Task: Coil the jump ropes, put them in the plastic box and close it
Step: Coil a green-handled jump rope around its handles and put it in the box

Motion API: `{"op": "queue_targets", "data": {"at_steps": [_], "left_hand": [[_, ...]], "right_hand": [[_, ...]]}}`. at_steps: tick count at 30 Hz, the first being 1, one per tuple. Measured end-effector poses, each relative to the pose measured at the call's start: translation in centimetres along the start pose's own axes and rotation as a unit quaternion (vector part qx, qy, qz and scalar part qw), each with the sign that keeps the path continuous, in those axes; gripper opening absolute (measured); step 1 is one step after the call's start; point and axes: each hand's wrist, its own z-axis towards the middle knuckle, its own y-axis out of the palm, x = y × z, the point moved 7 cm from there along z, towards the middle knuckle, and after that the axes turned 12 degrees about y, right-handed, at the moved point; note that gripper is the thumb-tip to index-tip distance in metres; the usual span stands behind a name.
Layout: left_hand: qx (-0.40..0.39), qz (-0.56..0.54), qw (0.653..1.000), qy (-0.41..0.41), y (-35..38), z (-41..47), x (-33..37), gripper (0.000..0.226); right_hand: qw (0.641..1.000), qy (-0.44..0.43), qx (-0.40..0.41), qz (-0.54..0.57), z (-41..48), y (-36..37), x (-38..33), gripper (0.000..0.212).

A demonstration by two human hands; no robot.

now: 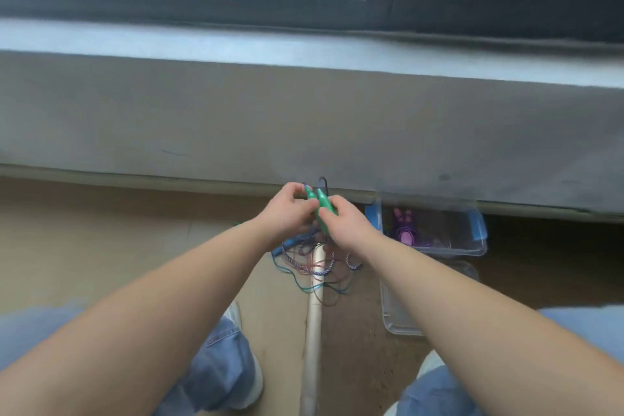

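Both hands meet in front of me and hold the two green handles (323, 206) of a jump rope side by side. My left hand (287, 213) pinches the upper ends, and my right hand (344, 223) grips them lower down. The rope (317, 267), a multicoloured cord, hangs below in a loose tangle over the floor. A blue handle (291, 242) shows among the cords. The clear plastic box (439, 230) with blue latches sits on the floor to the right and holds a purple jump rope (405, 230).
The box's clear lid (405, 307) lies on the floor in front of the box. A pale floor strip (312, 331) runs toward me between my feet. A low grey wall (304, 118) and window sill stand just behind the hands.
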Motion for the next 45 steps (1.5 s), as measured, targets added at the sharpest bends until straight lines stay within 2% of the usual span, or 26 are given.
{"op": "queue_targets", "data": {"at_steps": [3,5,8,11,14,16,19,22,26,31,39,41,43,45], "left_hand": [[0.013,0.058,0.996,0.067,0.2,-1.4,3.4,0.029],[0.013,0.16,0.979,0.126,-0.1,-2.3,5.9,0.03],[0.001,0.289,0.938,0.193,-0.2,-4.1,9.5,0.02],[-0.009,0.361,0.896,0.26,-0.4,-5.7,12.8,0.009],[0.001,0.407,0.839,0.362,-0.6,-6.9,15.2,0.025],[-0.042,0.403,0.82,0.403,0.3,-7.5,15.6,0.031],[-0.104,0.351,0.843,0.394,1.8,-8.0,14.5,0.028],[-0.084,0.333,0.858,0.383,2.1,-7.7,13.1,0.02],[-0.035,0.335,0.867,0.368,1.3,-6.6,13.2,0.017],[-0.035,0.363,0.861,0.354,1.0,-5.7,12.8,0.017],[-0.007,0.355,0.878,0.321,0.8,-5.5,12.0,0.01],[-0.022,0.354,0.896,0.266,1.8,-5.8,10.9,0.016],[-0.051,0.358,0.91,0.2,2.9,-5.9,9.4,0.017],[-0.092,0.407,0.892,0.173,3.9,-6.3,8.5,0.014]], "right_hand": [[0.997,-0.018,-0.026,0.069,-2.7,-1.6,-1.2,0.016],[0.997,-0.05,-0.028,0.059,-4.4,-2.9,-2.0,0.016],[0.994,-0.074,-0.054,0.06,-6.8,-4.6,-3.0,0.013],[0.99,-0.082,-0.089,0.076,-9.1,-6.0,-4.0,0.011],[0.986,-0.086,-0.124,0.073,-11.1,-6.6,-4.8,0.012],[0.983,-0.084,-0.148,0.075,-12.2,-6.6,-5.0,0.014],[0.973,-0.071,-0.195,0.101,-13.0,-6.0,-4.8,0.019],[0.971,-0.067,-0.214,0.08,-12.8,-5.4,-4.4,0.021],[0.972,-0.076,-0.212,0.063,-11.9,-5.5,-5.0,0.007],[0.971,-0.037,-0.222,0.082,-11.0,-5.0,-4.1,0.021],[0.967,-0.057,-0.217,0.117,-10.8,-4.4,-4.5,0.018],[0.976,-0.078,-0.171,0.108,-10.5,-4.4,-4.7,0.018],[0.99,-0.131,-0.034,-0.033,-9.9,-5.4,-5.2,0.024],[0.967,-0.16,0.097,-0.174,-9.4,-6.4,-5.6,0.029]]}}
